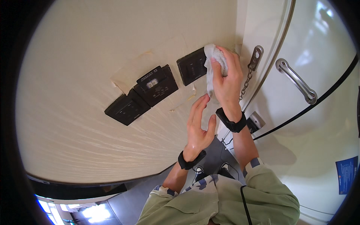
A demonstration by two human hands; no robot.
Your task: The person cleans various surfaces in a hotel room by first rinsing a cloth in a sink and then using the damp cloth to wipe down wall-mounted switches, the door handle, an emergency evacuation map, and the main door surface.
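Observation:
My right hand (229,80) grips a white cloth (209,56) and holds it against the right end of a black wall switch panel (192,67). The cloth covers that end of the panel and part of the wall beside it. Below and to the left, my left hand (198,126) is raised with its thumb apart from its fingers. Nothing is in it, and its fingertips are close to the cloth's lower edge. Left of the panel, two more black panels sit side by side, a larger one (164,92) with a card in it and a smaller one (128,108).
Torn patches mark the beige wall covering (132,70) around the panels. On the right, a metal door chain (246,83) hangs beside a white door with a metal handle (296,81). A blue sign (346,175) bearing writing is low on the door side. Cables lie on the grey floor.

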